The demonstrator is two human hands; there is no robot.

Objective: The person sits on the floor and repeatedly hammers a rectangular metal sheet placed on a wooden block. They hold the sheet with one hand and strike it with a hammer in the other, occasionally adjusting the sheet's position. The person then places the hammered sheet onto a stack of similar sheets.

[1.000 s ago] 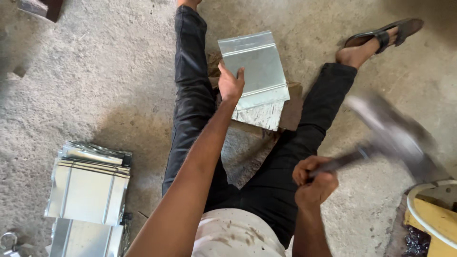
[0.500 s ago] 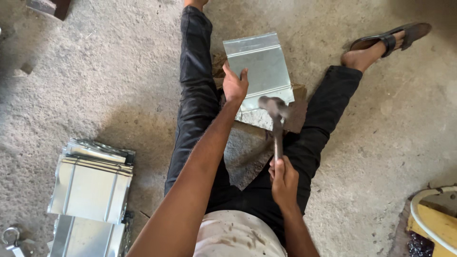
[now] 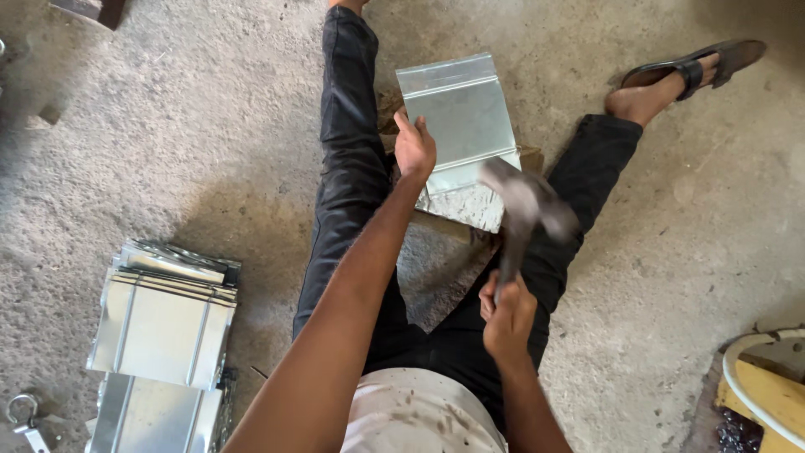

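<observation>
Sitting on the concrete floor (image 3: 151,159) with our legs spread, we work between them. Our left hand (image 3: 414,149) rests on the left edge of a folded metal sheet (image 3: 464,113), fingers and thumb pressed down on it rather than curled round it. The sheet is shiny and ribbed with a fold near its far edge, and it lies on a block (image 3: 470,208) that sits on the floor between our knees — the near edge of the sheet hangs just over the speckled face of that block.

Our right hand (image 3: 506,315) is clamped tight round the handle of a hammer (image 3: 521,214). The hammer head is blurred and stands above the near right corner of the sheet; we cannot tell whether it touches the metal.

Off to the left, well apart from the work, a stack of similar folded metal pieces (image 3: 163,315) lies on the floor, with another piece just below it at the bottom edge of the view. A small metal clasp (image 3: 23,415) lies in the bottom left corner. At the bottom right corner sits a yellow object with a white hose (image 3: 755,382) curved round it. Our right foot wears a dark sandal (image 3: 700,65) near the top right corner.
</observation>
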